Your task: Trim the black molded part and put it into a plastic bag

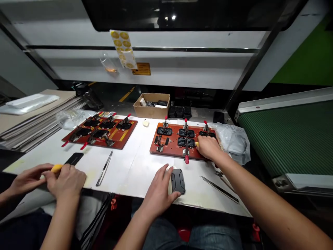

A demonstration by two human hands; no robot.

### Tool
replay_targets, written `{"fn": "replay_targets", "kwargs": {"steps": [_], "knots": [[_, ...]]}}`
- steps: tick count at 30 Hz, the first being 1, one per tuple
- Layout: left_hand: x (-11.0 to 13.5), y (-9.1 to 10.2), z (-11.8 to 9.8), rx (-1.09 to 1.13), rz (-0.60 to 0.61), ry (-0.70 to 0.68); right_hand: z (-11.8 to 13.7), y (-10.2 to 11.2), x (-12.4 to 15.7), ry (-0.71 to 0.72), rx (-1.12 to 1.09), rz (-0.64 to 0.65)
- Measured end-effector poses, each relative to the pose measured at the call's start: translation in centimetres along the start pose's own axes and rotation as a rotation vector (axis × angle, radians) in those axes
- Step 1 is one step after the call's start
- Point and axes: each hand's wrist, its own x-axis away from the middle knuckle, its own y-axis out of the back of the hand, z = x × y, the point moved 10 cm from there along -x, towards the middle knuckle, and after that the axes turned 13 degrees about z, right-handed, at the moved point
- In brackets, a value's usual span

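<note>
A: Which things do the person's own hands meet on the white table (135,166)?

B: The left hand (158,191) lies flat at the near edge, fingers spread and slack, thumb touching the side of a black moulded part (178,181) that rests on the table just beside it; nothing is clasped. The right hand (208,147) reaches onto the right red fixture board (171,147), fingers curled over its near right corner. A small yellow thing shows at the fingertips, but whether it is pinched cannot be told.

A: What does that board carry?

B: Black parts seated in two rows under red-handled toggle clamps (186,158); the nearest clamp handle points toward the table edge, just left of the right hand.

A: And beside it?

B: A pair of metal tweezers (220,188) lies near the right forearm, and a crumpled plastic bag (234,140) sits at the board's right.

A: Who else is present?

B: A co-worker's hands (52,177) at the left, closed together on a yellow-handled object (56,168). Near them lie a utility knife (104,168) and a second red fixture board (104,132); a cardboard box (152,106) stands at the far edge
</note>
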Motion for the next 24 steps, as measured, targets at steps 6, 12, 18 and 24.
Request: {"fn": "replay_targets", "kwargs": {"steps": [6,12,18,24], "knots": [[-0.5,-2.5,-0.5,0.018,0.169,-0.172,3.1,-5.4,11.3,0.266,-0.316,-0.016],[1.0,-4.4,-1.6,0.037,0.121,-0.237,6.2,-11.8,17.9,0.454,-0.527,-0.067],[0.7,-4.5,-1.4,0.044,0.103,-0.230,5.8,-11.3,15.9,0.425,-0.458,-0.106],[0.5,-4.5,-1.4,0.052,0.094,-0.230,5.5,-10.9,14.6,0.387,-0.376,-0.131]]}}
